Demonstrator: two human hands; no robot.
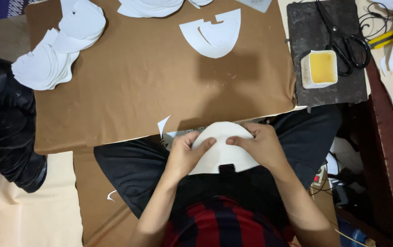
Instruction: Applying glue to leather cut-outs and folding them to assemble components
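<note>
Both hands, left hand (185, 153) and right hand (260, 145), pinch a white curved piece (221, 151) over the lap, thumbs meeting on its face as if to flatten or fold it. Ahead, the brown table (150, 82) carries stacks (54, 55) of like pieces, and a dark slab (327, 87) holds a glue cup (320, 68) and scissors (345, 41).

2 hands (185, 153) (263, 146), 1 scissors (345, 39), 1 cup (319, 68)

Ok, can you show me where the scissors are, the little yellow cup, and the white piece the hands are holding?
scissors (343, 39): head view, on the black blades near the pivot.
yellow cup (320, 68): head view, on the yellow middle inside it.
white piece (221, 153): head view, on its bare centre between both thumbs.
</note>
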